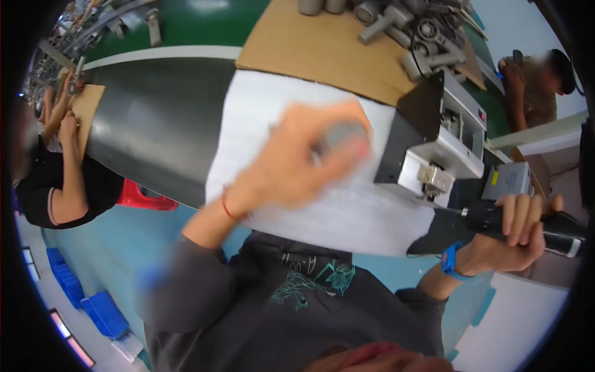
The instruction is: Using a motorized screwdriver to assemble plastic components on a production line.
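My left hand [297,161] is blurred with motion above a white sheet [260,111] on the bench, its fingers closed around a small grey metal part [344,135]. A thin red band circles that wrist. My right hand [517,239] grips the black handle of a power screwdriver [496,218], whose tip points left toward a white and black bench machine [434,142]. A blue watch sits on my right wrist.
Several grey metal parts [409,31] lie on brown cardboard [310,43] at the far side of the bench. A person in black sits at the left, hands on another cardboard. Another person stands at the upper right. Blue bins [102,313] and a red stool [142,197] stand on the floor.
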The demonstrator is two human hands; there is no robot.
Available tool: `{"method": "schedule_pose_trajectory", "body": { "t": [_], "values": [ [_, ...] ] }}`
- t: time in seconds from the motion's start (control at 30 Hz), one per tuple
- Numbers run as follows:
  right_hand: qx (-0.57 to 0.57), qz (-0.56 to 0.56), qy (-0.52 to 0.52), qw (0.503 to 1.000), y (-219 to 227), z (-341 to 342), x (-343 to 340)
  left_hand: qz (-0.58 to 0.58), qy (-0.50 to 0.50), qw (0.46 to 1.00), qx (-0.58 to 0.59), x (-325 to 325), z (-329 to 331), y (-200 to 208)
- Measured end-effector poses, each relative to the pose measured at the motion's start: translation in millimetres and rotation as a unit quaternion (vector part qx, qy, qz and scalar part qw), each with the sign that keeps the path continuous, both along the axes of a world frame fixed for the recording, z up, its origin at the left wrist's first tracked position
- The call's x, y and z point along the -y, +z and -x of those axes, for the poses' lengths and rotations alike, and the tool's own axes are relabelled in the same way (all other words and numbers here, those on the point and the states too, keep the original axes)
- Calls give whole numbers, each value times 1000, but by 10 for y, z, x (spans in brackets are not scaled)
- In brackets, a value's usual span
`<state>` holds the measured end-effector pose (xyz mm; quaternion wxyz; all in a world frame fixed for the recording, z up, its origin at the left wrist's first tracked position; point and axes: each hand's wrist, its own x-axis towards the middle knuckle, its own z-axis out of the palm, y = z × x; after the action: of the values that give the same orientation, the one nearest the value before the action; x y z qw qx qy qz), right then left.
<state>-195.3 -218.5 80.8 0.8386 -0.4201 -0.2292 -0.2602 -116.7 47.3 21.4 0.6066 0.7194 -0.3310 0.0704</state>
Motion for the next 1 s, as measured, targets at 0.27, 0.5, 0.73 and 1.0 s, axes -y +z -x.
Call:
{"method": "schedule_pose_trajectory", "body": {
  "t": [0.27, 0.5, 0.73, 1.0],
  "values": [
    [-93, -37, -34, 994, -534, -95, 173, -554, 234, 786, 141, -1447, -2484, -611],
    [-106, 19, -69, 992, -526, -196, 116, -388, 325, 862, -7, -858, -3512, -605],
    [-111, 134, -112, 978, -536, -177, 26, -331, 129, 900, -253, -233, -3661, -482],
    [-110, 104, -100, 983, -519, -134, 67, -163, 101, 970, -148, -523, -2103, -64]
  ]
}}
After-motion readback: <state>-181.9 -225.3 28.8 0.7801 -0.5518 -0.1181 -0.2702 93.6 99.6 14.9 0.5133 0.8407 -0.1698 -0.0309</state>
